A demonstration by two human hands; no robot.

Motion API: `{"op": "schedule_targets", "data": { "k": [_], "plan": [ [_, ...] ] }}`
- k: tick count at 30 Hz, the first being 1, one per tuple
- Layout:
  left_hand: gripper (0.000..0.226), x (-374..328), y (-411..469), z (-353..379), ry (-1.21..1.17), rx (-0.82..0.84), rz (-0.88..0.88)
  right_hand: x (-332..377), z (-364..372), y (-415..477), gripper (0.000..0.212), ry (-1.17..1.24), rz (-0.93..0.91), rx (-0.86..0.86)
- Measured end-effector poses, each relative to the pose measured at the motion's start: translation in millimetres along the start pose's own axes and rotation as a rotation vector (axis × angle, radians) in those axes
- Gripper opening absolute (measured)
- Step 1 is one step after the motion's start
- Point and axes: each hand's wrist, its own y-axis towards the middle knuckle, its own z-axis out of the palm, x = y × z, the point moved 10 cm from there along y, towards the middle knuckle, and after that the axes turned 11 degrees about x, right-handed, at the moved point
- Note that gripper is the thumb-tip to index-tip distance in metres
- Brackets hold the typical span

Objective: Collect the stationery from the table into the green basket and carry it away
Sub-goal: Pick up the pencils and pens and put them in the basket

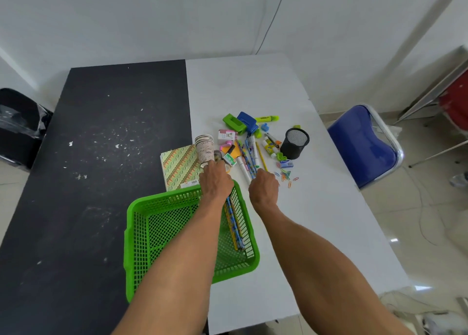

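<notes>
Table [316, 208]: I see a half black, half white top; the clutter sits on the white half.
Blue chair [364, 144]: right of the table, apart from it.
Green basket [162, 223]: near edge, straddling both halves; patterned pencils [235, 223] lie inside along its right wall.
Notebook [179, 167]: just beyond the basket, paper cups [205, 150] stacked on it.
Mesh pen cup [295, 143]: upright, right of the stationery pile [250, 142].
Left hand [215, 180]: over the basket's far rim, fingers curled; I think on small items, but my view is blocked.
Right hand [264, 186]: curled at the pencil ends; grip unclear.
</notes>
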Motion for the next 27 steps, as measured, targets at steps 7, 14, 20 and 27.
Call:
{"op": "schedule_targets", "data": {
  "k": [7,14,20,27],
  "plan": [
    [0.031,-20.7,42.5,28.9,0.016,0.030,-0.014,-38.1,11.8,66.7,0.023,-0.062,-0.010,0.130],
    [0.034,-30.4,79.4,51.8,0.021,0.063,-0.039,-48.8,24.7,128.3,0.028,-0.125,-0.045,0.199],
    [0.029,-26.9,87.0,58.1,0.057,0.070,-0.108,-53.8,28.7,141.4,0.039,-0.191,0.002,0.241],
    [0.030,-26.5,77.5,45.6,0.039,0.044,-0.130,-56.4,13.5,130.8,0.024,-0.127,0.005,0.213]
  ]
}}
